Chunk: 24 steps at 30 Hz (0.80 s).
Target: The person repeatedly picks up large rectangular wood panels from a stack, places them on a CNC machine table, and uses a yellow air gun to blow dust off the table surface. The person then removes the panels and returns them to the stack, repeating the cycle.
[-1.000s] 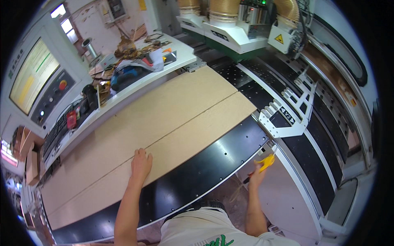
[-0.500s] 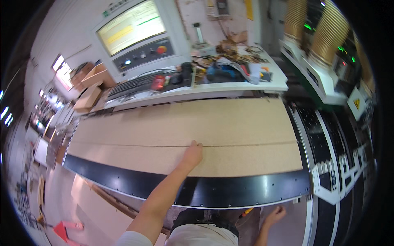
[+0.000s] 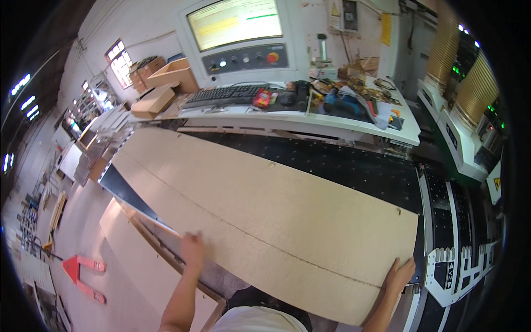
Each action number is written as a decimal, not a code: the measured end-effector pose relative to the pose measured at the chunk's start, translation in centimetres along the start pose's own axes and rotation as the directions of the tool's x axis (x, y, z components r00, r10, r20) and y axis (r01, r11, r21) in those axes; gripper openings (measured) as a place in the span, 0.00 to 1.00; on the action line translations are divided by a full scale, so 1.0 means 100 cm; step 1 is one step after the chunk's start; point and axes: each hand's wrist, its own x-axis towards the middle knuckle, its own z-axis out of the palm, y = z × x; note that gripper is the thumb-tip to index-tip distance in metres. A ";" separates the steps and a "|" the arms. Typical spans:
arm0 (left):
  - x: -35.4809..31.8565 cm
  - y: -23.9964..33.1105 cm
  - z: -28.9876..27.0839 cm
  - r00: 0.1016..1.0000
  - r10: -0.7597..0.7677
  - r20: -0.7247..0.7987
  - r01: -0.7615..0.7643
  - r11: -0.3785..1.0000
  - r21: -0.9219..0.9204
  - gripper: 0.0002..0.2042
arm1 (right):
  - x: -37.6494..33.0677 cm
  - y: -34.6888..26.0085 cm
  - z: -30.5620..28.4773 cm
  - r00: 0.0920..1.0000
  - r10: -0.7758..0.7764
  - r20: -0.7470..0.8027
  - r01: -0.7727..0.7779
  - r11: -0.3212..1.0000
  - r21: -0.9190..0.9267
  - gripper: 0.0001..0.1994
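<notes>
Right, I'm mid-pull on the big tan chipboard panel [image 3: 260,216], dragging it off the black perforated machine bed [image 3: 354,160] toward me; I judge this as the slide-off step, panel partly clear of the bed. It lies flat but skewed: its far left corner sits near the bed's left end below the white console desk [image 3: 354,123], while its near long edge overhangs the bed's front edge toward my body. A thin cut line runs along its length, so it may be two pieces side by side; I can't tell whether they are separate. My left hand [image 3: 192,244] is at the near edge toward the panel's left part, fingers curled over the rim, grasping it as far as I can see; that forearm comes up straight from the lower edge. My right hand [image 3: 399,275] is clamped on the near right corner, fingers on top of the board, thumb side hidden, arm stretched out and up to the right. Next move, I judge, calls for an even pull with both hands so the long board doesn't swing, and a firmer grip underneath before the weight leaves the bed. Another tan sheet [image 3: 138,260] lies low at my left, with a red pallet jack [image 3: 83,275] on the floor beyond it.
</notes>
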 end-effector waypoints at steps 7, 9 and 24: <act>0.029 -0.125 0.012 0.827 -0.482 0.291 0.524 0.471 -0.709 0.31 | -0.115 0.017 -0.057 0.994 0.102 0.033 -0.100 0.993 -0.057 0.31; 0.027 -0.144 0.018 0.870 -0.473 0.139 0.416 0.552 -0.723 0.33 | -0.141 0.018 -0.071 0.992 0.128 0.008 -0.128 0.992 -0.012 0.30; -0.121 -0.303 -0.093 0.876 -0.422 0.234 0.460 0.580 -0.672 0.31 | -0.250 -0.036 -0.145 0.826 0.118 0.551 -0.362 0.860 0.359 0.32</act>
